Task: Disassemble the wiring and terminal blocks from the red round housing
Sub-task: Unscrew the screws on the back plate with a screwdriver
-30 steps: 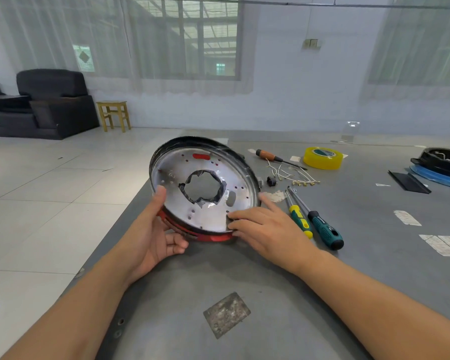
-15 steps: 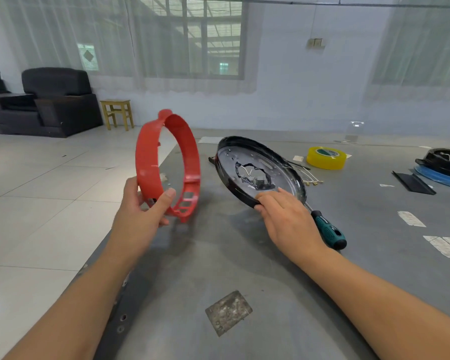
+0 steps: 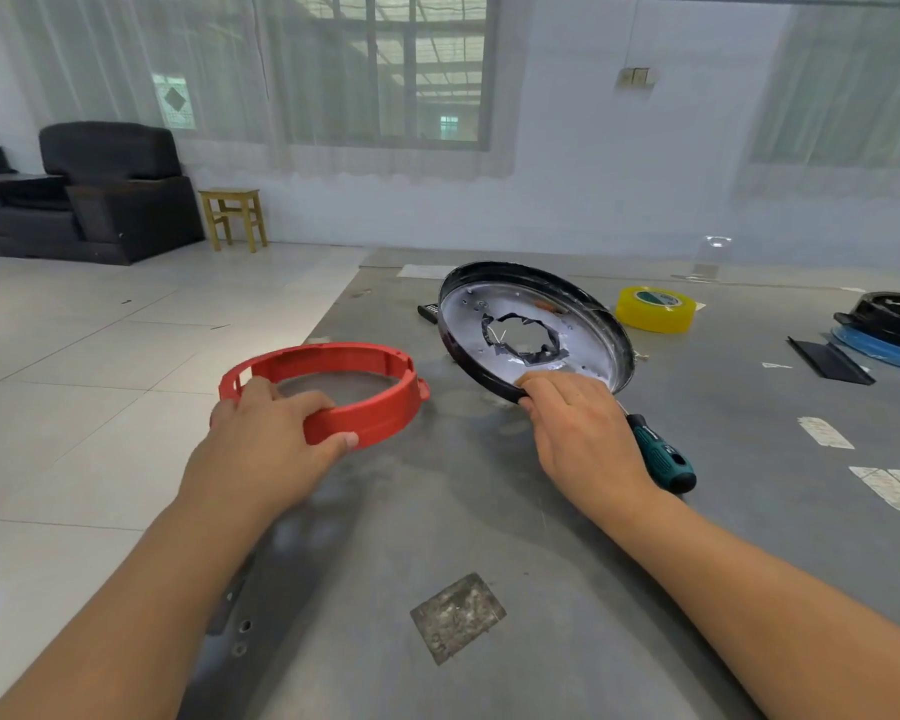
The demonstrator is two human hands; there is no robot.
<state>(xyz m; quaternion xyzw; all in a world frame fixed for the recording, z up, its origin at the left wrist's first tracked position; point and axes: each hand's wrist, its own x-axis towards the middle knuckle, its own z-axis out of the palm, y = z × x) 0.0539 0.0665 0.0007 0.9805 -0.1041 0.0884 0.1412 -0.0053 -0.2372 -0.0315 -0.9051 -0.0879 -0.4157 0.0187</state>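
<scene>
The red round housing ring [image 3: 380, 407] lies flat near the left edge of the grey table [image 3: 489, 537]. My left hand [image 3: 266, 439] grips its near rim, thumb on the outer wall. To the right, a black-rimmed metal disc [image 3: 572, 324] with a ragged hole in its middle is tilted up off the table. My right hand [image 3: 578, 423] holds the disc by its near edge. Bits of wire show at the hole's left side.
A green-handled screwdriver [image 3: 663, 454] lies partly under my right hand. A yellow tape roll [image 3: 655, 309] sits behind the disc. At the far right are another black housing on a blue ring [image 3: 889, 324] and a black strip [image 3: 827, 358]. The table's left edge drops to the tiled floor.
The red ring came off the disc, was lifted upright in my left hand, and now lies flat on the table. My right hand keeps the disc tilted up to the right.
</scene>
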